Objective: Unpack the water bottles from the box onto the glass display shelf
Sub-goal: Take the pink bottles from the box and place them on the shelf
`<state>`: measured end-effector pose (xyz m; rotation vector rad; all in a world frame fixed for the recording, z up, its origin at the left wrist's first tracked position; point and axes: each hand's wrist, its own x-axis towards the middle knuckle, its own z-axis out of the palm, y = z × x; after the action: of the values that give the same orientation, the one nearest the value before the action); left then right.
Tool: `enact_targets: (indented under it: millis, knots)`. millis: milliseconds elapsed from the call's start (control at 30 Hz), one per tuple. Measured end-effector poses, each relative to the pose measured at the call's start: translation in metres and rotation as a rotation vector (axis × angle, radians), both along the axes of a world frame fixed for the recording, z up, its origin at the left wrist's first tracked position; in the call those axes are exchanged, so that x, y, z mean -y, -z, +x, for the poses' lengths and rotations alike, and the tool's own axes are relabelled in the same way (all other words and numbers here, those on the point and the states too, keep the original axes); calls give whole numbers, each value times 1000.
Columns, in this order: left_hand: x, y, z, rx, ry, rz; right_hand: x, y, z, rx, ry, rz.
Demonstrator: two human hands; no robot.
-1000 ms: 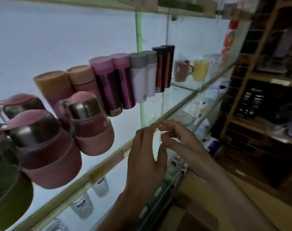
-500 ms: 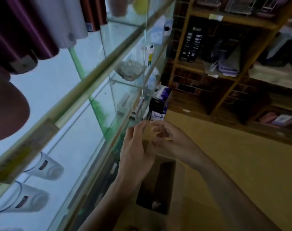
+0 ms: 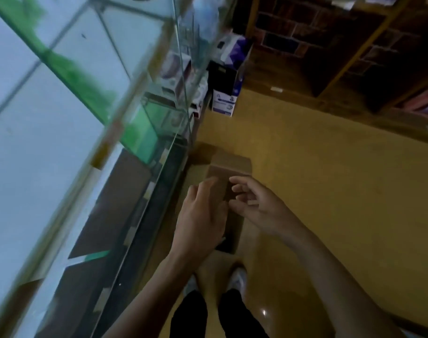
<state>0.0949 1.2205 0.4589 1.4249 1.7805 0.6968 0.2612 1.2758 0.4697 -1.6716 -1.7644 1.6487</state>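
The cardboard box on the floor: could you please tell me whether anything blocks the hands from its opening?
Nothing visible does. The left hand and right hand are directly above the cardboard box, and its top is open beneath them.

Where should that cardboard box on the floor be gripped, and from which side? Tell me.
Probably the long side walls just below the open rim, coming straight down from above. The cardboard box stands upright, narrow, its top open, with the left hand and right hand above it.

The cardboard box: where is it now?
Head view, centre: the cardboard box stands on the floor right of the glass cabinet, beneath the left hand and right hand.
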Motion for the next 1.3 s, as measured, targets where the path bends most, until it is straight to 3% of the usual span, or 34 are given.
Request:
enact_targets:
  millis: [367,833,1000,1300]
  knots:
    - [9,227,45,-58,99,-298,5,223,49,55,1,-264]
    - [-16,505,35,-126,236,-274,-2,509,54,194,-200,-324]
    - [-12,564,25,-150,308,-304,-8,566,64,282,-302,-305]
    - [-20,611,38,-233,538,-376,-20,594,54,365,-443,-196]
